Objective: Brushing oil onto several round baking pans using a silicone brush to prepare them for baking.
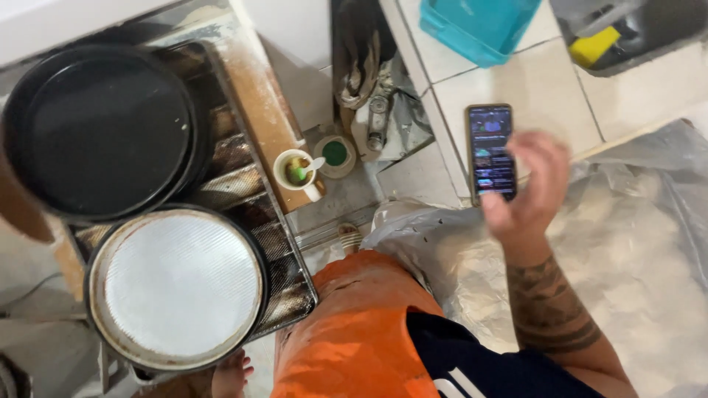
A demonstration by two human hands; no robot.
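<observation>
The phone lies flat on the white tiled bench, its screen lit, right at the edge where a floury plastic sheet begins. The right hand hovers over its lower right corner, fingers loosely curled and a little apart, the thumb reaching towards the bottom of the screen; whether it actually touches the phone I cannot tell. The left hand is out of sight; only a bit of arm shows at the far left edge. Further left, a small white cup holds a greenish liquid and a spoon, with a green lid just beside it. On a worn baking tray sit two round pans: a black pan above, empty, and a pale pan below, its ridged floor bare. A teal tub stands at the top.
</observation>
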